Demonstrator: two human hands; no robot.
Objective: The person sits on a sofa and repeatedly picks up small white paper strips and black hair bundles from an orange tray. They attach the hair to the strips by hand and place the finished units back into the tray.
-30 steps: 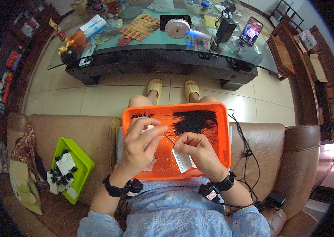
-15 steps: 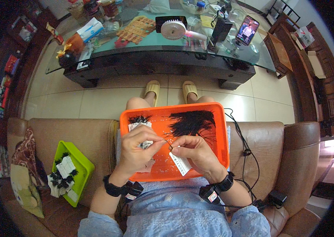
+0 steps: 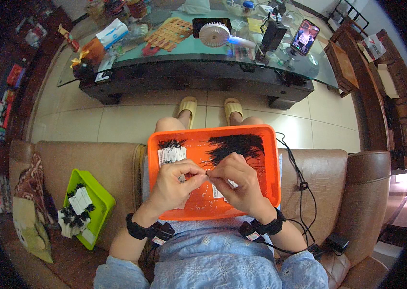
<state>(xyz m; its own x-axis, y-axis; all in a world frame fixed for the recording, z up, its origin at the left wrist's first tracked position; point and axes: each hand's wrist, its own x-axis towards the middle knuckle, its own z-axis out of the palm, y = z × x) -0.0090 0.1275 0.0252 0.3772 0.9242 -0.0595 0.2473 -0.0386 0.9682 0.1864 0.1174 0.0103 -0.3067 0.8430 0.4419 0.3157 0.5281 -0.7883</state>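
On my lap lies an orange tray [image 3: 275,166] scattered with tiny white bits. Over its middle, my left hand [image 3: 174,185] and my right hand [image 3: 238,182] meet fingertip to fingertip, both pinching a thin black string [image 3: 207,174]. Most of that string is hidden by the fingers. A white printed tag [image 3: 217,192] shows below the right hand, partly covered by it; whether it hangs from the string I cannot tell. A pile of black strings [image 3: 235,146] fills the tray's far right. At the far left, white tags [image 3: 172,154] lie beside a smaller tuft of black strings [image 3: 170,143].
A green tray [image 3: 101,209] on the sofa to my left holds white tags with black strings [image 3: 81,201]. Black cables [image 3: 301,185] run along the sofa at my right. Ahead stands a glass table [image 3: 179,57] with a small fan [image 3: 214,35] and a phone [image 3: 305,37].
My right hand has turned and lifted, its fingertips now meeting the left's at the string. The tag, earlier slanting in full view below it, is now partly covered.
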